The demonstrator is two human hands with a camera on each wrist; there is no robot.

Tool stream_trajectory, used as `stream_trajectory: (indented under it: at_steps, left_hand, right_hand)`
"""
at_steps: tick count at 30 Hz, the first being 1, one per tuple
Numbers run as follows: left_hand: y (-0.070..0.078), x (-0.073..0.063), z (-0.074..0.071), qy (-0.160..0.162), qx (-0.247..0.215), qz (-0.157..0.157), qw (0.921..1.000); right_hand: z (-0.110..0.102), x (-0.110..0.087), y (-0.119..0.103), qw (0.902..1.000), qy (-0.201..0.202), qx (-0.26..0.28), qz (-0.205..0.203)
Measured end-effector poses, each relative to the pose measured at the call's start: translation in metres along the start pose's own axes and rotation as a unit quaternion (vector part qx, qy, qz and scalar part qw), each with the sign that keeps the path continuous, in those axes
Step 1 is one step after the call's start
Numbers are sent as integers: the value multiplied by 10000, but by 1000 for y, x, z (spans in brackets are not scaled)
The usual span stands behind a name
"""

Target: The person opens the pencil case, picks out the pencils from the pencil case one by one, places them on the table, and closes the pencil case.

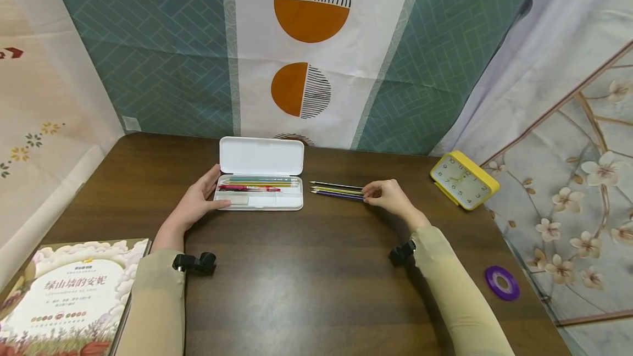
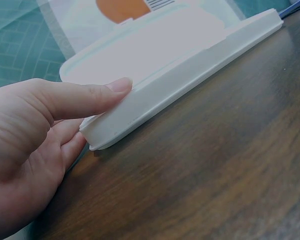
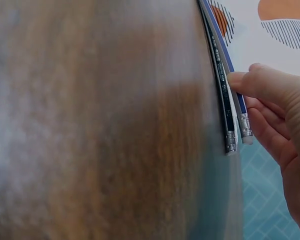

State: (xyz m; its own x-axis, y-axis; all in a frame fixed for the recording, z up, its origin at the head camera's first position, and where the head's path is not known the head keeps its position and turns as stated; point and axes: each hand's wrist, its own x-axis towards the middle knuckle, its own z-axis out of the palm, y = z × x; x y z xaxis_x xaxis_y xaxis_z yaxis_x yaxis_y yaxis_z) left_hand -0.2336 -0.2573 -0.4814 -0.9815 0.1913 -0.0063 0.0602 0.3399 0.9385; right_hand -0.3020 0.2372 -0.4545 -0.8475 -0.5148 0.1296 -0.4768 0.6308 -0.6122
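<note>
My left hand holds the left end of an open white pencil case, its thumb on the front rim and its fingers around the far side. In the left wrist view, the thumb lies on the pale front wall of the case. Inside are several pencils, a red pen and a whitish block. Just right of the case, several pencils lie side by side, tips leftward. My right hand pinches them near their right ends. The right wrist view shows its thumb against a blue pencil beside a black pencil.
A yellow clock stands at the table's back right. A purple tape roll lies at the right edge. A picture book lies at the front left. Patterned cloth hangs behind the brown table.
</note>
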Motion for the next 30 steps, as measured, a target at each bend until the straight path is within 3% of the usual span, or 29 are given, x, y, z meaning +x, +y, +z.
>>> stream_trajectory:
  at_steps: [16,30]
  left_hand:
    - [0,1,0,1,16,-23,10000]
    - [2,-1,0,-2,17,-49,10000]
  right_hand:
    - [0,-2,3,9987,-189,-454,-94]
    - [0,-1,2,9988,-162,-454,12]
